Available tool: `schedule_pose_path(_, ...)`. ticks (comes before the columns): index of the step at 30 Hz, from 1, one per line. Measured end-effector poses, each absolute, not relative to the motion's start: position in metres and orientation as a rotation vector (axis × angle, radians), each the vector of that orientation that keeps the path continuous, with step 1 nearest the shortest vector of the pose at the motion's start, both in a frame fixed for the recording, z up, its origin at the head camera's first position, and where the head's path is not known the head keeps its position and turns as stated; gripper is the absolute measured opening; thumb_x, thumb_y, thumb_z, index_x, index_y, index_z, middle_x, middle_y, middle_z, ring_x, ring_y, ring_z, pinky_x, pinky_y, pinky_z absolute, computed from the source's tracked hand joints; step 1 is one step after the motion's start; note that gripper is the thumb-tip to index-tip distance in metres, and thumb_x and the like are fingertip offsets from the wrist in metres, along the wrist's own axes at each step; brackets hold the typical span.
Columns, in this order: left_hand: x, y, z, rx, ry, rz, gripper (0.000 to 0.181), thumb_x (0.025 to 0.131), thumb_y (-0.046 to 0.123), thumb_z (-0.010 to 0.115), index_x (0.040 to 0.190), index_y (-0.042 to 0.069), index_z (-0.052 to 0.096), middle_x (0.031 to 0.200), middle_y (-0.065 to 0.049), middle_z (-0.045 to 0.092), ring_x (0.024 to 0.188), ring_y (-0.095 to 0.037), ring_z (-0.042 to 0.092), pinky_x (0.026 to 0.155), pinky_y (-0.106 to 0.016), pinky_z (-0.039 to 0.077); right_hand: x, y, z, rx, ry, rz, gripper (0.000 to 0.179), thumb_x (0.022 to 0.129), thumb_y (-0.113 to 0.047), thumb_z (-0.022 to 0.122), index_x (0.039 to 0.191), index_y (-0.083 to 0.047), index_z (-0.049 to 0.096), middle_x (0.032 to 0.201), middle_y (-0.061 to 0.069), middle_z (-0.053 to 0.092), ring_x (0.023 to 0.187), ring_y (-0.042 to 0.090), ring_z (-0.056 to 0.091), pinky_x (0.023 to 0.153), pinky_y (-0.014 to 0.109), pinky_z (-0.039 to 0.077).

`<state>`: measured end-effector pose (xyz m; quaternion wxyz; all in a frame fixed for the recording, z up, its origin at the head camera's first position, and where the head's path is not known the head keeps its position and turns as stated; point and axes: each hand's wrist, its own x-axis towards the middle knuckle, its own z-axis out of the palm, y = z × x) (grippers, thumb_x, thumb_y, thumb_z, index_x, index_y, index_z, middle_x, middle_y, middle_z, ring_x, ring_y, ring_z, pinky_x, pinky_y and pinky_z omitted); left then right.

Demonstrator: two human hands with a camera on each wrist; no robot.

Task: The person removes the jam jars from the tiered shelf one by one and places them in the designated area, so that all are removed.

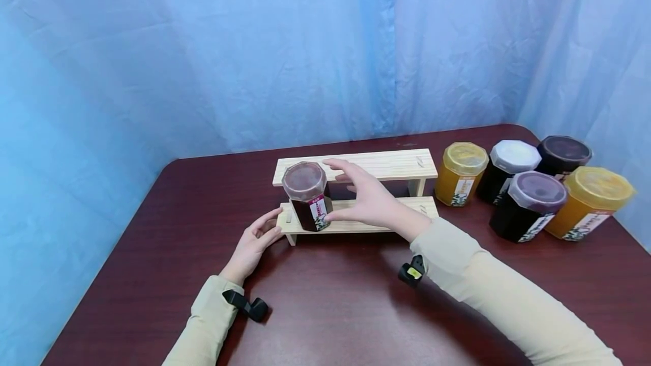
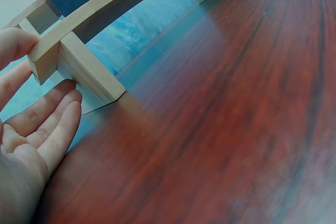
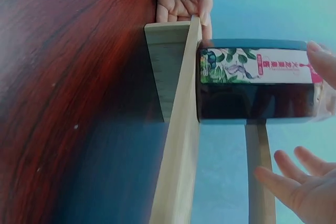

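Observation:
A dark jar (image 1: pixel 303 208) with a reddish-purple lid and a pink-and-white label stands upright on the lower tier (image 1: pixel 366 225) of a two-step wooden rack, near its left end. My right hand (image 1: pixel 368 196) is beside it, fingers spread wide. Its thumb (image 3: pixel 321 62) overlaps the jar near the lid in the right wrist view, while the other fingers (image 3: pixel 294 182) stand away from it. At the rack's left end, my left hand (image 1: pixel 251 247) pinches the end of the lower board (image 2: pixel 47 51) between thumb and index finger. Its remaining fingers extend below, near the rack's leg (image 2: pixel 89 72).
To the right of the rack stand several lidded jars: a yellow one (image 1: pixel 460 174), a dark one with a white lid (image 1: pixel 515 157), one with a purple lid (image 1: pixel 536 194), a black-lidded one (image 1: pixel 564 151) and a larger yellow one (image 1: pixel 590 202). Blue curtains (image 1: pixel 305 55) surround the dark-red table (image 1: pixel 325 309).

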<state>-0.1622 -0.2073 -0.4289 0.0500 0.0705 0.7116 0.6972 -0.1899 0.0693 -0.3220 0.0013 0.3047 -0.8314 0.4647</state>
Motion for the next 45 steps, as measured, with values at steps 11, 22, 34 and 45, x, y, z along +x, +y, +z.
schedule_pose_path(11, -0.162, -0.207, -0.428, 0.202, 2.185, 2.112, 0.05, 0.094, 0.005, 0.055, 0.141, 0.001, 0.041, 0.122, -0.014, 0.053, 0.1, -0.003, 0.058, 0.089, -0.02, 0.05, -0.191, 0.046, -0.329, 1.082, -2.556, 1.344, 0.09, 0.065, -0.018, 0.088, 0.141, -0.015, 0.04, 0.14, 0.011, 0.045, 0.128, 0.026, 0.044, 0.108, 0.042, 0.037)
schedule_pose_path(22, -0.161, -0.21, -0.43, 0.196, 2.202, 2.091, 0.05, 0.094, 0.008, 0.056, 0.141, 0.003, 0.042, 0.126, -0.02, 0.051, 0.102, -0.004, 0.057, 0.089, -0.019, 0.05, -0.188, 0.033, -0.346, 0.958, -2.455, 1.3, 0.088, 0.064, -0.019, 0.088, 0.138, -0.017, 0.04, 0.127, 0.011, 0.051, 0.117, 0.024, 0.05, 0.1, 0.041, 0.044)
schedule_pose_path(34, -0.161, -0.207, -0.432, 0.202, 2.181, 2.128, 0.05, 0.093, 0.005, 0.056, 0.141, -0.002, 0.04, 0.118, -0.009, 0.056, 0.1, -0.004, 0.059, 0.087, -0.019, 0.051, -0.183, 0.026, -0.353, 0.881, -2.386, 1.261, 0.082, 0.067, -0.018, 0.086, 0.135, -0.017, 0.041, 0.121, 0.012, 0.053, 0.114, 0.025, 0.05, 0.098, 0.042, 0.046)
schedule_pose_path(45, -0.163, -0.207, -0.431, 0.223, 2.189, 2.104, 0.05, 0.094, 0.008, 0.056, 0.141, 0.0, 0.041, 0.126, -0.019, 0.051, 0.102, -0.004, 0.058, 0.089, -0.019, 0.05, -0.182, 0.027, -0.354, 0.861, -2.357, 1.285, 0.08, 0.066, -0.016, 0.086, 0.133, -0.016, 0.042, 0.119, 0.013, 0.053, 0.112, 0.026, 0.05, 0.096, 0.043, 0.046)
